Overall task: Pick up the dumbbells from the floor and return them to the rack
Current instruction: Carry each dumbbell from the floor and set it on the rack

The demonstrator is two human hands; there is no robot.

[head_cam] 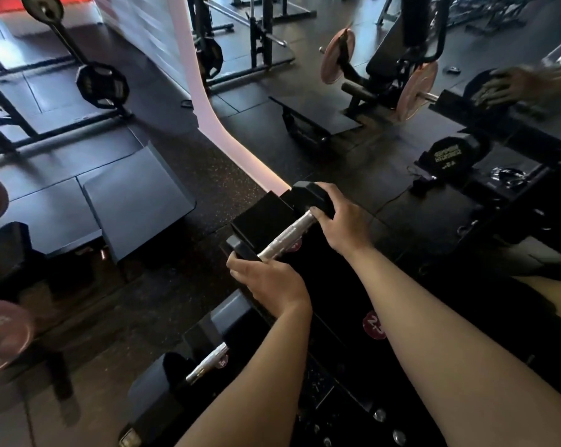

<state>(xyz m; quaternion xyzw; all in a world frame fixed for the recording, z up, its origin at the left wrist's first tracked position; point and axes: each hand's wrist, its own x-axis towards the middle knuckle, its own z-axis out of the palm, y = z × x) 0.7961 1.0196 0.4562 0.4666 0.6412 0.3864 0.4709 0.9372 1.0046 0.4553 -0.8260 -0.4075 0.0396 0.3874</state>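
Dumbbell (pixel 284 235) sits at the rack (pixel 330 285), its chrome handle running diagonally between two black hex heads; I see my left hand (pixel 269 282) with its grip clenched over the near head, and my right hand (pixel 338 217) with its grip wrapped over the far head, thumb lying by the end of the handle; whether the weight rests fully on the rack or hangs just above it I cannot tell; both bare forearms reach in from the lower edge. A second dumbbell (pixel 208 366) lies in the rack nearer me, its handle parallel to the first; red round labels show on the dark rack face beside both. To the right a mirror (pixel 401 130) doubles the scene; a reflected dumbbell head with reversed lettering and a reflected hand appear there. Left of the rack the rubber floor (pixel 208 175) carries dark benches (pixel 134 201); a loaded barbell (pixel 76 50) leans farther back; a plate machine (pixel 385 72) shows in the glass.
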